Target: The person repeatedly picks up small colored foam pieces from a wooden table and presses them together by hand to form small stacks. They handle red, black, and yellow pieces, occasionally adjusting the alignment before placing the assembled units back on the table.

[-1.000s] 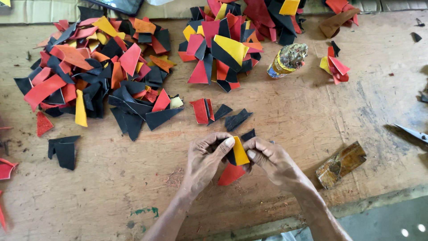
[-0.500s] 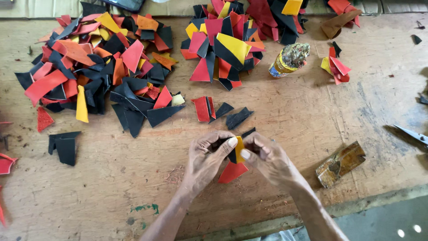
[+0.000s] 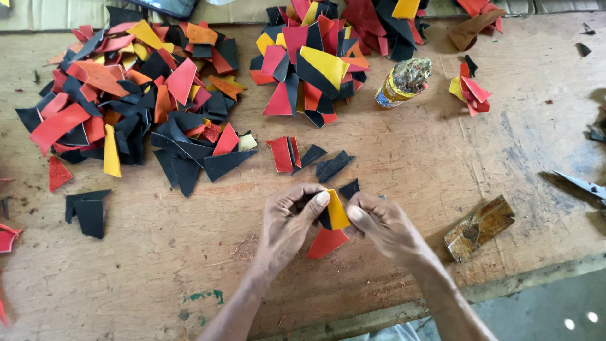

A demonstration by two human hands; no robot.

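Low on the worn wooden bench [image 3: 158, 265], the left hand [image 3: 287, 224] and right hand [image 3: 385, 226] pinch a small bundle of yellow, black and red leather offcuts [image 3: 334, 218] between closed fingers; the scraps look light and pliable, best gripped at their edges. Farther off, a crusted yellow glue tin [image 3: 404, 82] stands open, contents unclear, between heaps of coloured scraps [image 3: 139, 101].

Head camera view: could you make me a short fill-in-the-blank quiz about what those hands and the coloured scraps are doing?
1. Both hands, left hand and right hand, pinch a ____ piece together.
2. Under it hangs a ____ triangle.
3. The scraps lie on a ____ table.

Missing words: yellow; red; wooden
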